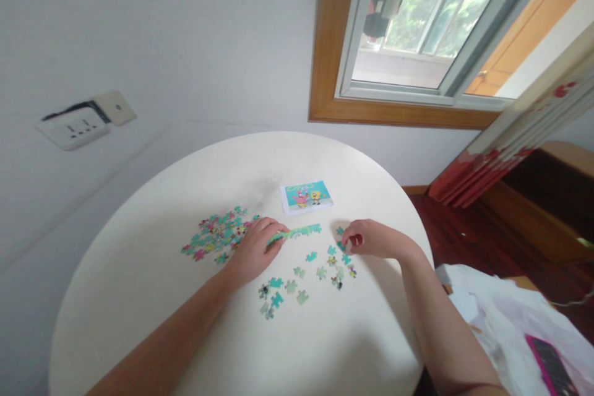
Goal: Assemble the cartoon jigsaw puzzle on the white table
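Note:
My left hand (257, 249) rests on the round white table (139, 272), its fingers closed on the left end of a joined strip of teal puzzle pieces (301, 232). My right hand (371, 239) lies to the right of the strip, fingers pinched on a small teal puzzle piece (342, 244). Several loose pieces (304, 275) lie scattered between and below both hands. A pile of pieces (216, 235) sits just left of my left hand. A small puzzle box with a cartoon picture (306, 196) lies beyond the strip.
The table stands against a white wall with a power socket (74, 128) at the left. A wood-framed window (417, 31) is behind it, with a patterned curtain (520, 136) at the right. A white plastic bag (510, 322) and a pink-edged object (550, 365) lie lower right.

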`<state>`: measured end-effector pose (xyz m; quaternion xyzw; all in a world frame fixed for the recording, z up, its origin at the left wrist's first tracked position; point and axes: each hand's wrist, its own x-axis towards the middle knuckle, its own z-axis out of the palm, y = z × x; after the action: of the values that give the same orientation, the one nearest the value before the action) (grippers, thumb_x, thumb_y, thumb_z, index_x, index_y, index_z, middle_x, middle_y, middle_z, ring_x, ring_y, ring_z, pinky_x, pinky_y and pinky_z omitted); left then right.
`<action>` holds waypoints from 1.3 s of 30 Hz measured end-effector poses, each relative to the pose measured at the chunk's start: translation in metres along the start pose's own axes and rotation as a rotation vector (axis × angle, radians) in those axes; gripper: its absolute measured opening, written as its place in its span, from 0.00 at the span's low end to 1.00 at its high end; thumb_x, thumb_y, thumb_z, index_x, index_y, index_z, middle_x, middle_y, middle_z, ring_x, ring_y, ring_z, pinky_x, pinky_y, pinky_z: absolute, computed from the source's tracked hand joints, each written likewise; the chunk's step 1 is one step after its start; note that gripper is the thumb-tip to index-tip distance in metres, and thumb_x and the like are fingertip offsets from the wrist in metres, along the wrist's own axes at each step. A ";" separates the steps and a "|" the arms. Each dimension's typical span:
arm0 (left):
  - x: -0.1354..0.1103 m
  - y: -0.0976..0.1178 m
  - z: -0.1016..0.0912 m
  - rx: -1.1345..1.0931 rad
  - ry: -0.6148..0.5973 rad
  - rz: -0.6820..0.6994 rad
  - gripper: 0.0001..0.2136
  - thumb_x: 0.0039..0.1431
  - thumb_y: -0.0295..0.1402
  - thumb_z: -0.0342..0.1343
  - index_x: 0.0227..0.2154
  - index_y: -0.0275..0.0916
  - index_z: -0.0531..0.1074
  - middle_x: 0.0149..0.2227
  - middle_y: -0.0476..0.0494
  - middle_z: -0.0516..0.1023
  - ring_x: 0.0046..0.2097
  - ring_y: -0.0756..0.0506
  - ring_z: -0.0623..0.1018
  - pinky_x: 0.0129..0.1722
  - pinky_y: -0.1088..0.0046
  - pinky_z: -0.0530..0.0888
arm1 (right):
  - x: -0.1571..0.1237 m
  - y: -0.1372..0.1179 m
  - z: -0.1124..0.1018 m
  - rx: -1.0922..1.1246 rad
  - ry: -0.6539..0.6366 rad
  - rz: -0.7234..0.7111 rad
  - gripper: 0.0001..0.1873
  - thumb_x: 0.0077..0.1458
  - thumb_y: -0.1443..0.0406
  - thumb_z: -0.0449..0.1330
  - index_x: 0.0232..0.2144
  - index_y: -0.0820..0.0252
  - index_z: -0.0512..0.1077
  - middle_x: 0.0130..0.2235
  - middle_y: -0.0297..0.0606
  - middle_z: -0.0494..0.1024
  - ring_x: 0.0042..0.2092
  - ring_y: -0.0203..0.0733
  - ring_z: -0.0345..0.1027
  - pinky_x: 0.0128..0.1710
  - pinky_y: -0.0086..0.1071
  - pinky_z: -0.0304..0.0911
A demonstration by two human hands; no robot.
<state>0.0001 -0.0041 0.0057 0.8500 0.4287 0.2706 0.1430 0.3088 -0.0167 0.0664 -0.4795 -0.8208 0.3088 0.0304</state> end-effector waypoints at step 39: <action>0.000 0.003 -0.002 -0.010 0.012 -0.018 0.08 0.60 0.31 0.49 0.41 0.42 0.71 0.41 0.44 0.73 0.47 0.43 0.71 0.50 0.63 0.65 | -0.006 -0.030 0.007 -0.281 -0.012 0.184 0.10 0.44 0.71 0.57 0.30 0.59 0.77 0.33 0.40 0.79 0.32 0.40 0.69 0.29 0.28 0.54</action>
<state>0.0016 -0.0057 0.0088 0.8438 0.4358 0.2766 0.1470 0.2868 -0.0352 0.0778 -0.5504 -0.8087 0.1952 -0.0703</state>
